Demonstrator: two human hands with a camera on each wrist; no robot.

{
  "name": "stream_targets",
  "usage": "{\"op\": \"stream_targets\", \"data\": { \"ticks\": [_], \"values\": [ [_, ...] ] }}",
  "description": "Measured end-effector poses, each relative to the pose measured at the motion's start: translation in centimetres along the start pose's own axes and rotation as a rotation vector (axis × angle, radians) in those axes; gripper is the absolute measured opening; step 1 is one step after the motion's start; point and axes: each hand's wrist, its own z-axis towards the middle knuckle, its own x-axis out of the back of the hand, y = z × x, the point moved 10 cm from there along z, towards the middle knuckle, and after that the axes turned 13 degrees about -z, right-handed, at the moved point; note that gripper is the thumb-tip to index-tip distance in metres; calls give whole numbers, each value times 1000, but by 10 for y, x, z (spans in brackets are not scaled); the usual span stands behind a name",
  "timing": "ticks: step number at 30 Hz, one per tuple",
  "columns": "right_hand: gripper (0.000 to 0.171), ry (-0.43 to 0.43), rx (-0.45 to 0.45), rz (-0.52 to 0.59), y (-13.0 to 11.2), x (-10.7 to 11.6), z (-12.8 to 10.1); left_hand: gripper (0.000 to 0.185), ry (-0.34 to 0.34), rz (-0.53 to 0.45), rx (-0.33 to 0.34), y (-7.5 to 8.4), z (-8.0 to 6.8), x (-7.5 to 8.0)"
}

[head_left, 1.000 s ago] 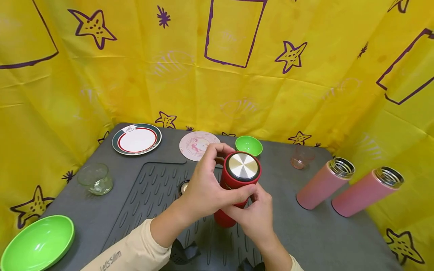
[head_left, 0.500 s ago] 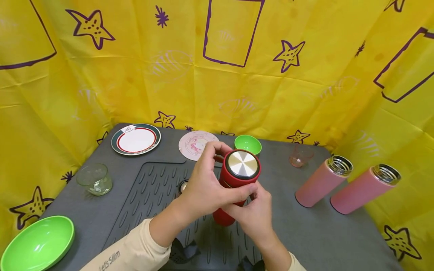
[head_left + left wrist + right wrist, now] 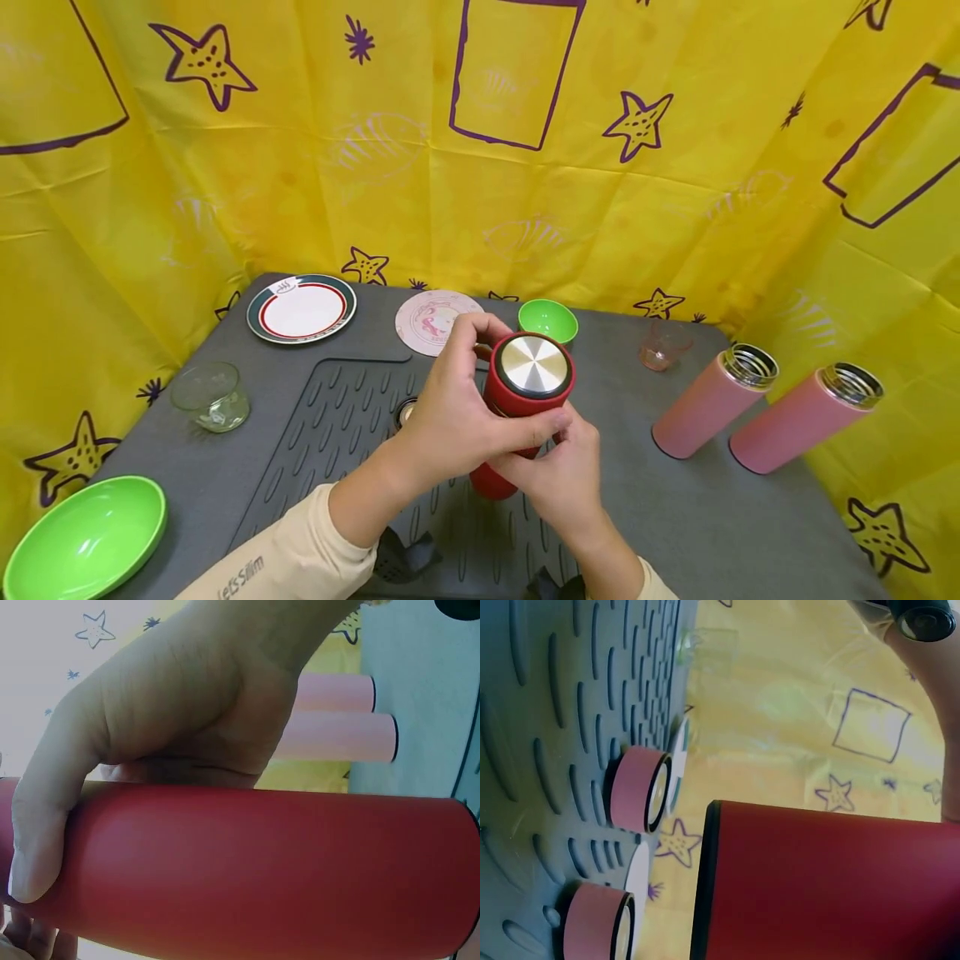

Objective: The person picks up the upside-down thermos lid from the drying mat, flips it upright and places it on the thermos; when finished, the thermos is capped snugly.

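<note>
A red thermos bottle (image 3: 493, 482) with a brushed silver disc on its lid (image 3: 534, 367) stands upright, slightly tilted, in front of me. My left hand (image 3: 453, 421) grips the lid from the left, fingers curled behind and thumb across the front. Lower down, my right hand (image 3: 564, 483) holds the body, its thumb (image 3: 41, 847) wrapped over the red side in the left wrist view. The right wrist view catches the bottle's dark bottom edge (image 3: 705, 885). Two pink lids (image 3: 639, 789) rest on the mat there; my left arm largely hides them in the head view.
A grey ridged mat (image 3: 330, 417) lies under the hands. Two open pink bottles (image 3: 701, 412) stand right, near a pinkish glass (image 3: 663, 346). A clear glass (image 3: 213, 400) and green bowl (image 3: 86, 533) are left. At the back are plates (image 3: 302, 308) and a small green bowl (image 3: 547, 318).
</note>
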Motion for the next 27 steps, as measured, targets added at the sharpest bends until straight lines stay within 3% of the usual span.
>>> {"op": "stream_targets", "data": {
  "ticks": [4,9,12,15,19,23,27],
  "values": [
    [45,-17,-9,24,0,-1,-1,61,-65,-7,-63,5,0,-1],
    [45,-39,-22,53,1,-2,-1,63,-151,-22,-70,5,-2,-6],
    [46,-29,-12,43,-1,0,-1,72,-135,-16,-52,3,-2,-7],
    [47,-24,-2,42,-2,0,-1,81,-73,-8,-10,0,-2,-5],
    [47,-28,-19,35,-1,-1,-1,76,-1,-2,-5,-1,-2,-1],
    [48,-32,-41,30,1,-1,-2,59,-27,-3,-67,5,-2,1],
    [47,-40,-41,51,0,-2,-2,59,-94,-14,-77,6,-2,-1]
  ]
}}
